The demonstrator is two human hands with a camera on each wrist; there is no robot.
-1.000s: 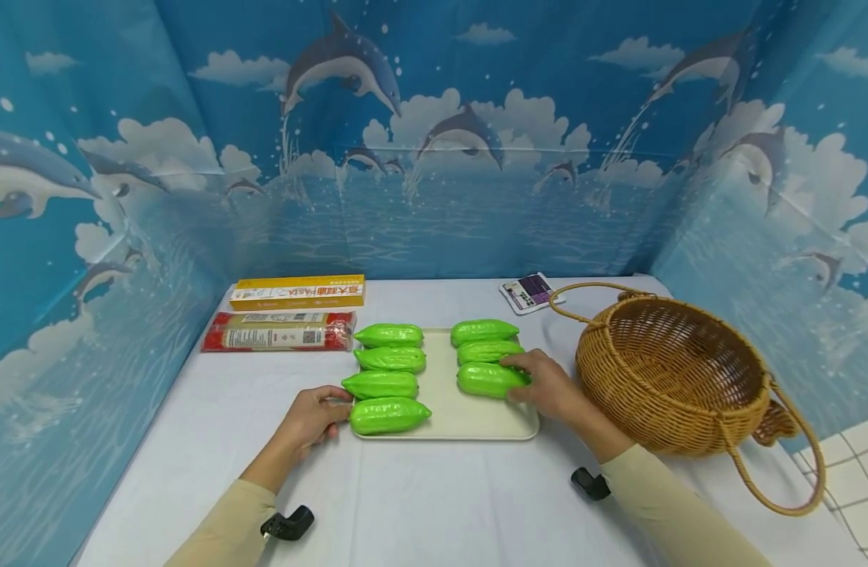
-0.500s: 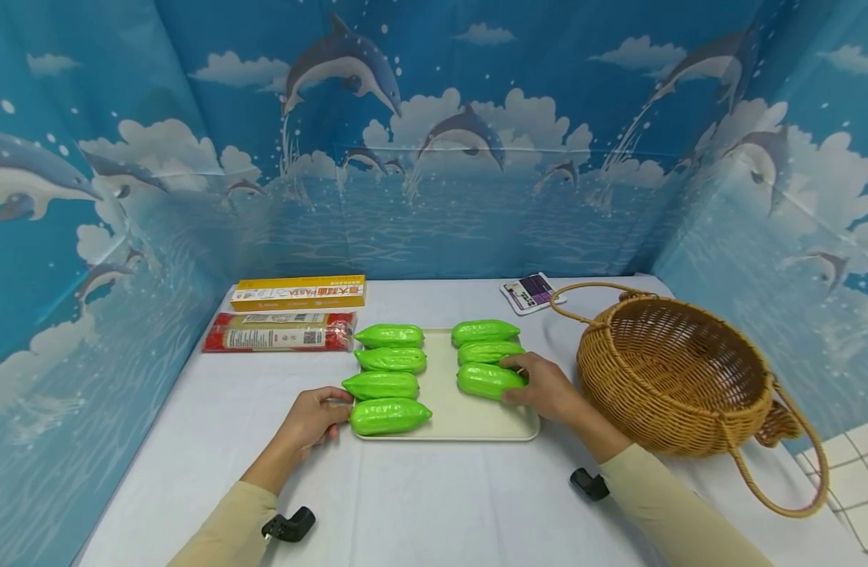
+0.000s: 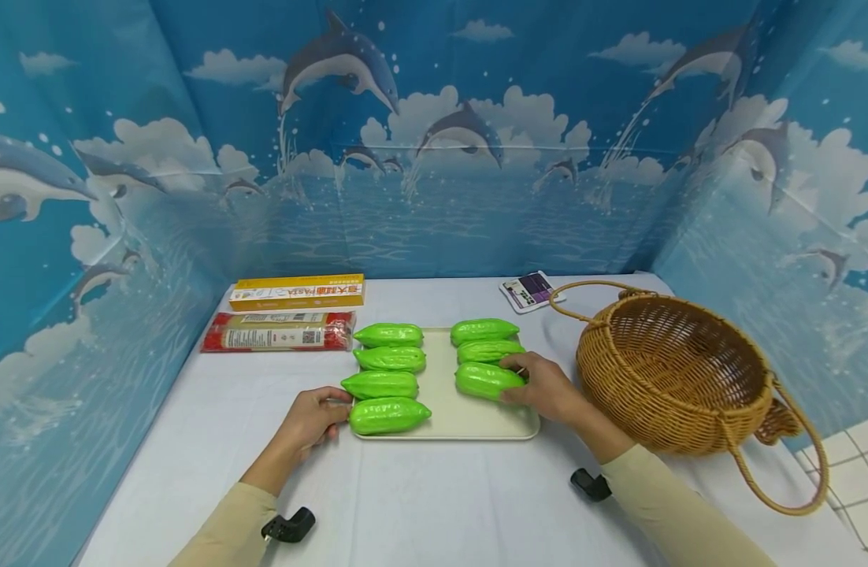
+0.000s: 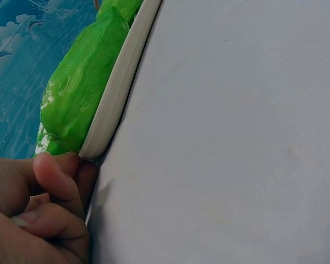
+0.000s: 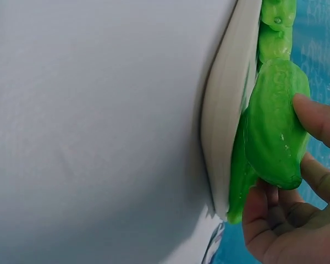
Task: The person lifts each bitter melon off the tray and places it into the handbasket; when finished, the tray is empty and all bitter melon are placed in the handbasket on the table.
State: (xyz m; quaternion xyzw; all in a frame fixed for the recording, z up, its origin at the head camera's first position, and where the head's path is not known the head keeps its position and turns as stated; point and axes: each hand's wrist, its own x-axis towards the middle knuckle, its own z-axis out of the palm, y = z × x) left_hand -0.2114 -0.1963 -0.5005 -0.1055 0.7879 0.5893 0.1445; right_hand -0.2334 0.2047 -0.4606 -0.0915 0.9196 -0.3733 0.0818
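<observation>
Grips a green vegetable (image 3: pixel 480 380) with the right hand (image 3: pixel 546 387); pinches the rim of the tray (image 3: pixel 462 417) with the left hand (image 3: pixel 312 419). Reads "PASTA" on a yellow box (image 3: pixel 298 293).

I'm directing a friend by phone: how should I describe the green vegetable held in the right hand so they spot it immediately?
Find the cream tray on the white table. Along its right side, three green vegetables lie in a column. Choose the one nearest the person: unlike its two neighbours, it is gripped by the right hand.
</observation>
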